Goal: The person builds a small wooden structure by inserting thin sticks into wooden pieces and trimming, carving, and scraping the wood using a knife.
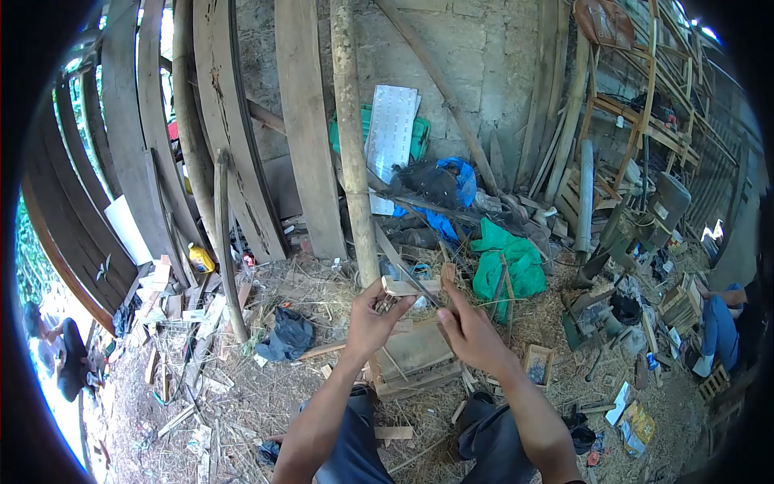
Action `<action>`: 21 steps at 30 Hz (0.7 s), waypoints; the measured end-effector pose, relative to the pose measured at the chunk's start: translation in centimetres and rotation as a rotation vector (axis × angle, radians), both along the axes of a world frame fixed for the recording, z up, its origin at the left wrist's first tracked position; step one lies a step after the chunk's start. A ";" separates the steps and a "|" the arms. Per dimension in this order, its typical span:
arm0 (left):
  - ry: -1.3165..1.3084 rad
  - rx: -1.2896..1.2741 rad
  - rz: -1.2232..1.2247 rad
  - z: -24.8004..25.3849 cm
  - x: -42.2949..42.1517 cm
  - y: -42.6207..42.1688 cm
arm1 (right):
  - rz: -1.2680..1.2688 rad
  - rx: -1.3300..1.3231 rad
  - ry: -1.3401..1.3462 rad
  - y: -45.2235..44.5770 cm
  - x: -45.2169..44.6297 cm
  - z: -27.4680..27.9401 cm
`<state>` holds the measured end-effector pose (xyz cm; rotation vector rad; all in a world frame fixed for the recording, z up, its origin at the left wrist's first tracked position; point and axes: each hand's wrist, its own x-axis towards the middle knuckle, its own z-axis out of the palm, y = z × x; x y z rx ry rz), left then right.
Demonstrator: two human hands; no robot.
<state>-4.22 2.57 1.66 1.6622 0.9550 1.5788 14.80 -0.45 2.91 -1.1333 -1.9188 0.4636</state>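
Between my two hands is a small pale wooden piece (401,287). My left hand (372,319) grips its left end, fingers and thumb closed round it. A long dark blade (405,270) crosses the wood at a slant, its far end pointing up and left. My right hand (470,327) is closed at the near end of the blade, index finger stretched along a small upright wood piece (448,274); the handle is hidden in the palm. Below the hands stands a low wooden box (419,355) between my knees.
A wooden post (352,145) rises just beyond my hands. Green plastic (506,262) lies right of it, dark cloth (288,335) left. An open small box (538,365) sits by my right knee. People sit at far left (71,355) and far right (720,331).
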 end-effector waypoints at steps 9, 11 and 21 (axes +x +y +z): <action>-0.113 -0.231 -0.308 -0.2 -0.8 0.0 | -0.004 -0.134 0.227 0.3 0.7 1.1; -0.206 -0.269 -0.429 -0.1 -0.3 -0.5 | 0.058 -0.137 0.308 0.7 1.1 0.6; -0.123 -0.400 -0.561 0.0 1.8 -1.0 | 0.098 -0.552 0.935 1.4 2.4 1.1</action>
